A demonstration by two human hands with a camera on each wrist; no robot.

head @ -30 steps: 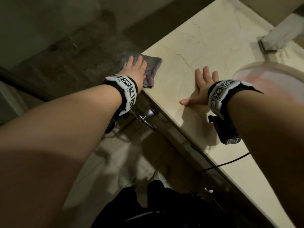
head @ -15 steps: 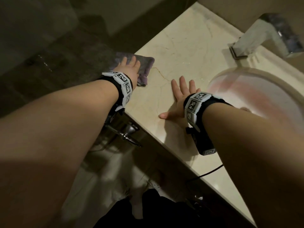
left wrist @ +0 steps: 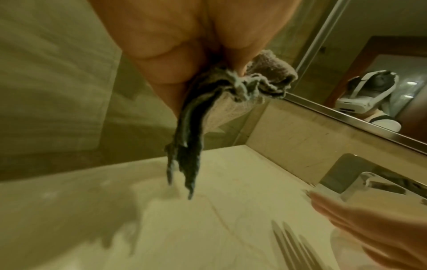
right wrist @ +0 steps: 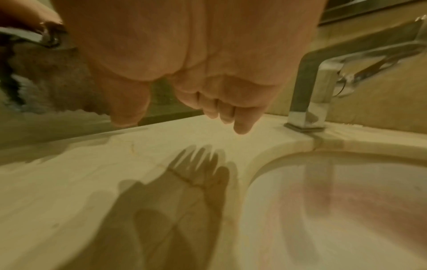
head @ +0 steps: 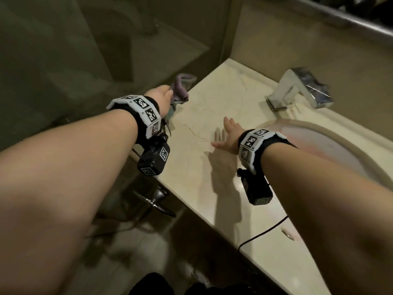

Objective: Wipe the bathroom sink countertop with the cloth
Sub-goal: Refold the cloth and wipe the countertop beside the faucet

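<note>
The beige marble countertop (head: 212, 171) runs from the left corner to the round sink basin (head: 331, 150). My left hand (head: 161, 96) grips the purple-grey cloth (head: 180, 90) bunched up, lifted above the counter's left edge; in the left wrist view the cloth (left wrist: 208, 113) hangs down from the curled fingers (left wrist: 175, 60), its frayed ends clear of the countertop (left wrist: 208, 228). My right hand (head: 229, 135) hovers open a little above the counter beside the basin, fingers (right wrist: 240, 118) straight, casting a shadow on the stone.
A square chrome faucet (head: 297, 90) stands behind the basin (right wrist: 335, 201). A glass shower partition (head: 63, 71) borders the counter's left end. A mirror edge (left wrist: 346, 117) runs along the back wall. A chrome fixture (head: 155, 201) and a black cable (head: 263, 231) sit at the counter's front edge.
My left hand went from pressing flat on the cloth to gripping it and lifting it off the counter. My right hand rose off the countertop.
</note>
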